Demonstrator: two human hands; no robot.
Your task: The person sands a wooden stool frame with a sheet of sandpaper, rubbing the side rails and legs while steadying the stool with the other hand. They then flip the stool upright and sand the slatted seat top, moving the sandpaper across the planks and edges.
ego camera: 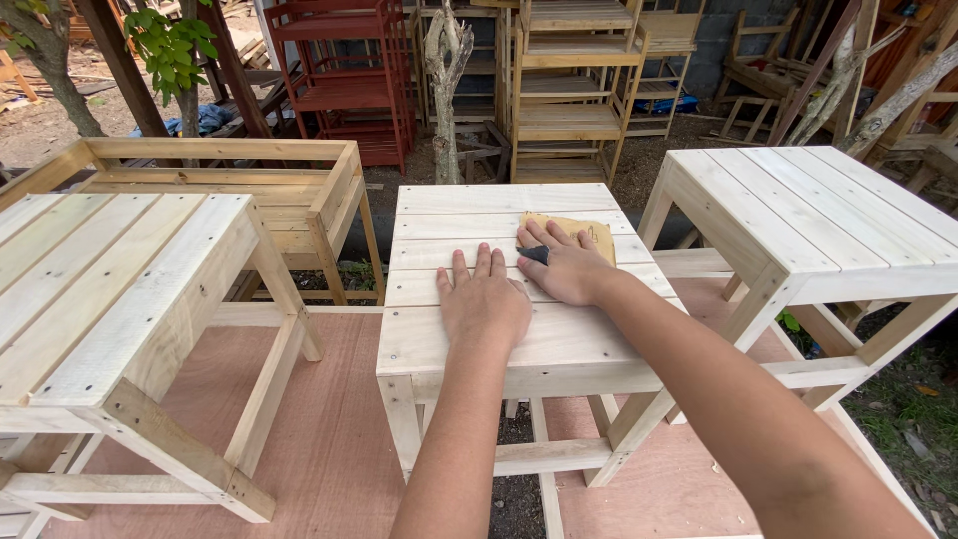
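Observation:
A small bare-wood slatted table (439,344) stands in the middle, right in front of me. My left hand (484,299) lies flat on its top, fingers spread, holding nothing. My right hand (564,265) rests palm-down on a tan sheet of sandpaper (597,232) that lies on the far right part of the same top; a dark wrap covers one finger. The fingers press on the sheet rather than curl around it.
A similar unpainted table (110,289) stands at the left and another (798,215) at the right. All sit on a reddish plywood sheet (319,429). Behind are a wooden crate frame (289,190), a red shelf rack (344,80), stacked wooden shelves (569,90) and tree trunks.

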